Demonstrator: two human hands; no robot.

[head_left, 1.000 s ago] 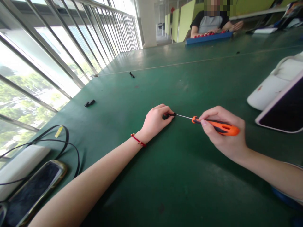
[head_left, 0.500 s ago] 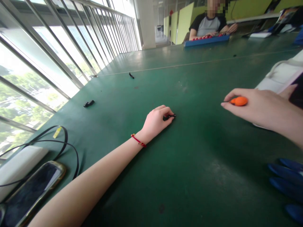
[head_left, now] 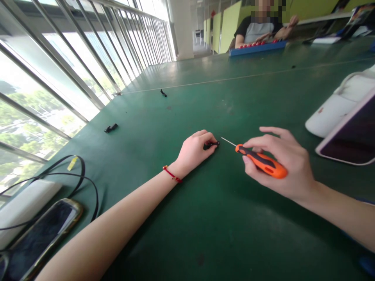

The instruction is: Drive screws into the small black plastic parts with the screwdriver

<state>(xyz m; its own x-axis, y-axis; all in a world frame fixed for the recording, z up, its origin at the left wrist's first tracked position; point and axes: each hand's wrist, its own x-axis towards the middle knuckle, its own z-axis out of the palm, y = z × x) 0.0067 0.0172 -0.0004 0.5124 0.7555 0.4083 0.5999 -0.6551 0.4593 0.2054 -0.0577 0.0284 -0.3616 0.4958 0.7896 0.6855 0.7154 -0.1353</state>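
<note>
My left hand (head_left: 197, 147) rests on the green table, its thumb and forefinger pinching a small black part (head_left: 213, 144). Most of that part is hidden by the fingers, so its kind cannot be made out. To its right, my right hand (head_left: 281, 164) is closed around the handle of an orange and black screwdriver (head_left: 262, 160). The thin metal shaft points left, its tip a short way from the black part and apart from it. Two more small black pieces, one at the left (head_left: 111, 128) and one farther back (head_left: 163, 93), lie on the table.
A phone (head_left: 43, 238) and a white block (head_left: 32, 199) with black cables (head_left: 83, 175) lie front left. At the right stand a white container (head_left: 336, 105) and a dark-screened device (head_left: 351, 136). Across the table (head_left: 187, 226), a person sits behind a blue tray (head_left: 258, 48). A railing runs along the left.
My right hand has swung left and turned, bringing the screwdriver's shaft toward the black part. My left hand has stayed in place. The person's raised hand across the table has moved up slightly.
</note>
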